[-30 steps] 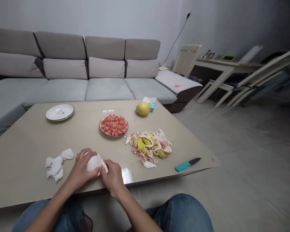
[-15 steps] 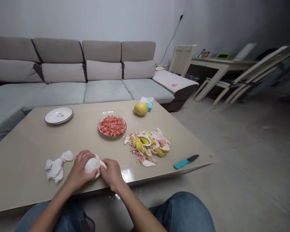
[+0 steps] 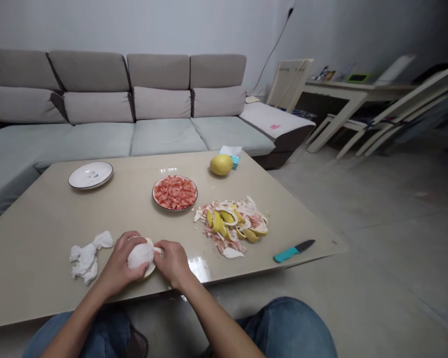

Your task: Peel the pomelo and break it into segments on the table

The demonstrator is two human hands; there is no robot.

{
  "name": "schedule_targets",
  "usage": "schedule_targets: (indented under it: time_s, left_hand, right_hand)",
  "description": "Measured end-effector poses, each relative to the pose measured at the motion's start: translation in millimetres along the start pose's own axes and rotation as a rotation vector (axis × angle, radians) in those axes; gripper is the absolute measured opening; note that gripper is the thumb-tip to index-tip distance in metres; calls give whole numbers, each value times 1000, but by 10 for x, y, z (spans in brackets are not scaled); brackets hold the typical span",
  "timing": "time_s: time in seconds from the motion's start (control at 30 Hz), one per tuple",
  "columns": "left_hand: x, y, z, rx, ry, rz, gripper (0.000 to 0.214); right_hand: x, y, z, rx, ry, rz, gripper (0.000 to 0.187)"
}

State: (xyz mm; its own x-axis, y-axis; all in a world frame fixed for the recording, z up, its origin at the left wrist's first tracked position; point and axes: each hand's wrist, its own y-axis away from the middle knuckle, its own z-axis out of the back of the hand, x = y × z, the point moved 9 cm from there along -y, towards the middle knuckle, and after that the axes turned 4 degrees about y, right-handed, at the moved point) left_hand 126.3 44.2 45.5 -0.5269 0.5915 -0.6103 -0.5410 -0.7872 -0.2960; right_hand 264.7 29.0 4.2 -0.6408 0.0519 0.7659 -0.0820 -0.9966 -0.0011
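On the tabletop (image 3: 37, 219), a crumpled tissue (image 3: 85, 257) lay at the near left. The left hand (image 3: 116, 266) was cupped around a white-pithed fruit (image 3: 139, 255) at the near edge. The right hand (image 3: 173, 263) gripped the fruit's right side, fingers pinched on its skin. A plate of red fruit pieces (image 3: 174, 192) stood farther back. A peel pile (image 3: 233, 226) lay to the right, and a teal-handled knife (image 3: 293, 251) lay near the right edge.

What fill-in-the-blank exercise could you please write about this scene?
The left hand and right hand grip the peeled fruit at the near edge of the ____.
The crumpled tissue lies ____ of the left hand.
The peel pile sits between the filled plate and the teal-handled ____.
Missing words: table, left, knife.
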Motion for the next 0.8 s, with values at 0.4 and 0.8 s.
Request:
schedule_targets:
  time_s: [0.4,0.8]
  left_hand:
    - [54,33,67,19,14,9,39]
    - [124,9,73,29,67,46,37]
  right_hand:
    - [-212,-305,268,-195,127,-66,21]
    - [-466,-294,1242,-324,278,99,38]
